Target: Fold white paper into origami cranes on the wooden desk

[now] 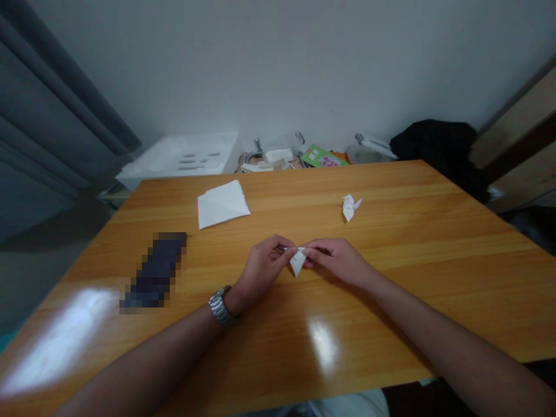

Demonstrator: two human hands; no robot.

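Both of my hands meet over the middle of the wooden table (434,278), pinching a small folded white paper piece (297,262). My left hand (260,269), with a metal watch on the wrist, grips the paper's left side with closed fingers. My right hand (339,259) pinches its right side. The paper's pointed tip hangs down toward the tabletop. A finished small folded paper figure (350,207) stands on the table beyond my right hand.
A stack of white paper sheets (221,204) lies at the far left of the table. A dark, blurred-out flat object (154,271) lies to my left. Behind the table are a white tray (182,156), clutter, and a black bag (438,142).
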